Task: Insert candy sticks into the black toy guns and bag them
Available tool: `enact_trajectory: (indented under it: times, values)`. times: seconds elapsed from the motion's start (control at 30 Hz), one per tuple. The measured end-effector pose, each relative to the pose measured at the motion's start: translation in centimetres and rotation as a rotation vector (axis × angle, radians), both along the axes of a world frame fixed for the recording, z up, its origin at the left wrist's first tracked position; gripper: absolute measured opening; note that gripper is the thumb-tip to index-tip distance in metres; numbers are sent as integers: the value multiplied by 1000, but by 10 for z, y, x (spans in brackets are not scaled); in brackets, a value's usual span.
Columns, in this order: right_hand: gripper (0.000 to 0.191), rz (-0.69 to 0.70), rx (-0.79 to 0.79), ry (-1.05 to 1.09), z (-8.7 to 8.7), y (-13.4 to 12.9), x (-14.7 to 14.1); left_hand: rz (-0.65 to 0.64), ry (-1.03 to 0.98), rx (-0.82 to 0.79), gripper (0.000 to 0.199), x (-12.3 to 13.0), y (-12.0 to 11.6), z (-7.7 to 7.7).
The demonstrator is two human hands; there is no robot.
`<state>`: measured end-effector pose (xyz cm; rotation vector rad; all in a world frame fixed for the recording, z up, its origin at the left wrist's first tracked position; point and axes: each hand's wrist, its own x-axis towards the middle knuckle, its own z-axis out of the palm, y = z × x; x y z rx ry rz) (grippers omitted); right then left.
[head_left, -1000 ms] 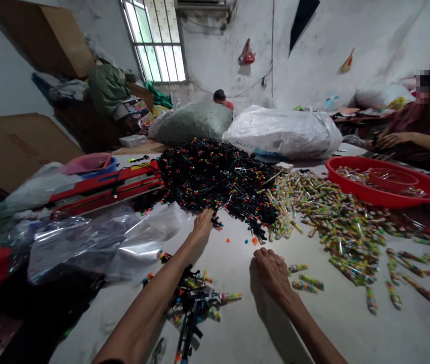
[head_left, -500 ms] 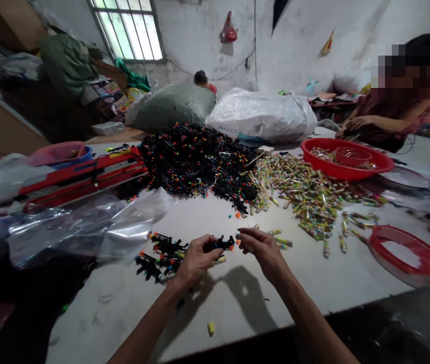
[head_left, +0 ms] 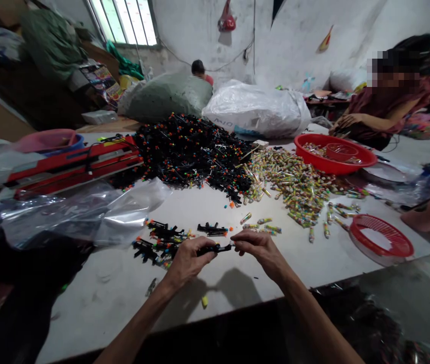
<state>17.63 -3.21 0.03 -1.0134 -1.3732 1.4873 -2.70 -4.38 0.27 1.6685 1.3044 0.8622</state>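
Observation:
My left hand (head_left: 189,260) is closed around a black toy gun (head_left: 220,248), with its narrow end pointing right. My right hand (head_left: 255,247) pinches a small white piece (head_left: 232,243) against that end. Whether the two are joined is too small to tell. Just beyond my fingers another black toy gun (head_left: 212,229) with an orange tip lies on the white table (head_left: 116,303). More black toy guns (head_left: 165,231) lie in a cluster left of my left hand. Small candy-filled tubes (head_left: 251,227) lie past my right hand.
Farther back are a heap of black toy guns (head_left: 188,146) and a pile of candy tubes (head_left: 302,197). A red basin (head_left: 355,169) and red basket (head_left: 406,248) stand right. Clear plastic bags (head_left: 124,220) lie left. A person (head_left: 385,108) works at back right; a yellow piece (head_left: 204,302) lies near me.
My hands have come lower and nearer to me. The white piece in my right fingers now meets the toy gun's end. The toy gun beyond them shows more fully. The view has shifted slightly.

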Motion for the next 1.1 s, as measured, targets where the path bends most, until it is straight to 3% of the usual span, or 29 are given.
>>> enact_trajectory:
  times: [0.37, 0.5, 0.6, 0.7, 0.77, 0.87, 0.97, 1.1]
  values:
    - [14, 88, 87, -117, -10, -5, 4, -83, -59, -202, 15, -7, -8, -10]
    - [24, 156, -71, -98, -19, -15, -1, -108, 38, -154, 11, -17, -16, -12]
    - [38, 240, -220, -49, -22, -25, -7, -247, 158, -47, 11, -27, -20, -9]
    - [25, 275, -139, -150, -25, -33, -14, -382, 196, 20, 12, -34, -20, -8]
    - [19, 307, -76, -194, -29, -35, -18, -391, 174, 8, 11, -36, -20, -11]
    - [27, 349, -104, -160, -35, -29, -17, -345, 197, -3, 13, -45, -19, -14]
    - [42, 259, -4, -300, -37, -1, -4, -271, 393, 115, 17, -66, -9, -11]
    - [32, -160, 182, -1008, -33, 61, 20, -83, 827, 291, 33, -76, 24, 1]
